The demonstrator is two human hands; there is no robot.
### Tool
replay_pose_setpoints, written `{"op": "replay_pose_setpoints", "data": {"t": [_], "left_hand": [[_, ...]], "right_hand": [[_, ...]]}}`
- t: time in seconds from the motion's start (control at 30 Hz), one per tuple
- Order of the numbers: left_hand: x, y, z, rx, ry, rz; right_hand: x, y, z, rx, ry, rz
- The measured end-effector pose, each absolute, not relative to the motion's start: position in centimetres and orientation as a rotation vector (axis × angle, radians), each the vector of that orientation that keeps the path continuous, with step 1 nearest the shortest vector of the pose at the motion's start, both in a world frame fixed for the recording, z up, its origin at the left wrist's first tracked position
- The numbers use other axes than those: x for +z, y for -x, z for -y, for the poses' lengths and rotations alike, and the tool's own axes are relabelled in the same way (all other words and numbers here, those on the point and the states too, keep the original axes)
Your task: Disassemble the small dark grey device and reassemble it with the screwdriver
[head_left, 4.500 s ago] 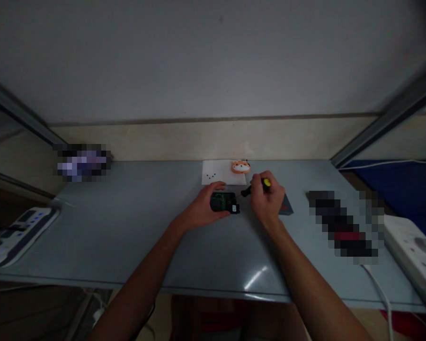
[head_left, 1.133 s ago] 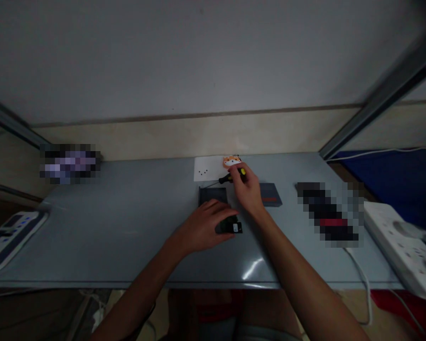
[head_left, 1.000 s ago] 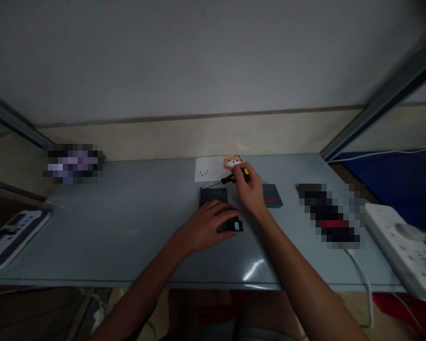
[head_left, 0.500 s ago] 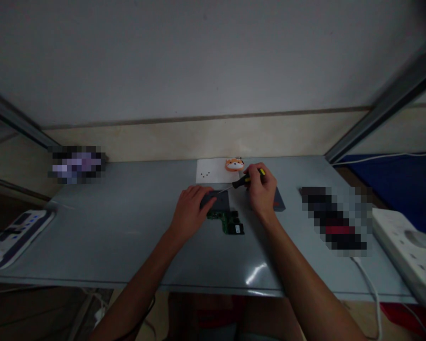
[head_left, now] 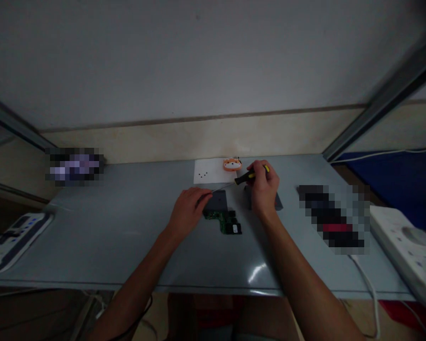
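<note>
In my right hand (head_left: 264, 187) is a black and yellow screwdriver (head_left: 246, 177), its shaft slanting down to the left. The tip ends at the fingertips of my left hand (head_left: 190, 206), which are pinched together; what they hold, if anything, is too small to make out. Under and beside those fingers lies a dark grey flat panel (head_left: 218, 201). A green circuit board (head_left: 225, 222) with black parts lies against its near edge. Behind my right hand sits a second dark grey casing (head_left: 247, 196), partly covered.
A white sheet (head_left: 209, 177) bears several small dark screws (head_left: 202, 175) and an orange-and-white animal-faced case (head_left: 232, 164). Power strips stand at the left (head_left: 19, 239) and right (head_left: 404, 246) edges. Blurred-out items (head_left: 330, 218) lie to the right. A white cable (head_left: 365, 274) hangs over the front edge.
My left fingers have come off the panel's top and closed at the screwdriver's tip. The screwdriver has lifted slightly, its tip shifting left away from the panel's middle.
</note>
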State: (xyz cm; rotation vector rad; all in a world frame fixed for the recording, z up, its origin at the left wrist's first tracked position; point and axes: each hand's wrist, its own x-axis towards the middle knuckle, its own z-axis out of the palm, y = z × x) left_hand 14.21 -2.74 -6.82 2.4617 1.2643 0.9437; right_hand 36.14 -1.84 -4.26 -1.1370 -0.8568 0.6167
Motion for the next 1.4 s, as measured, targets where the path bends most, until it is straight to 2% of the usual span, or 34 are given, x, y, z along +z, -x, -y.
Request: {"op": "replay_pose_setpoints", "data": {"t": [0.3,0.57,0.83,1.1,1.4], "left_hand": [[-4.5,-16.3,-3.4,0.736,-2.578,-1.255],[-7.6,-19.1,-8.3,0.533,-2.494,-1.328],[-7.7,-19.6,-8.3,0.562,-2.514,-1.280],[-8.1,-15.9,-4.0,0.948,-2.233,-1.304],[-9.6,-13.6,-2.7,0.860,-2.170,-1.360]], "right_hand": [[-5.3,-37.7,0.5,0.502,1.226,0.516],[-6.6,-39.4,-0.2,0.271,1.296,0.558],[-6.7,-39.5,-0.3,0.263,1.292,0.553],[-5.5,-39.2,0.1,0.334,1.270,0.465],[-6.0,-39.0,-0.2,0.449,1.323,0.423]]}}
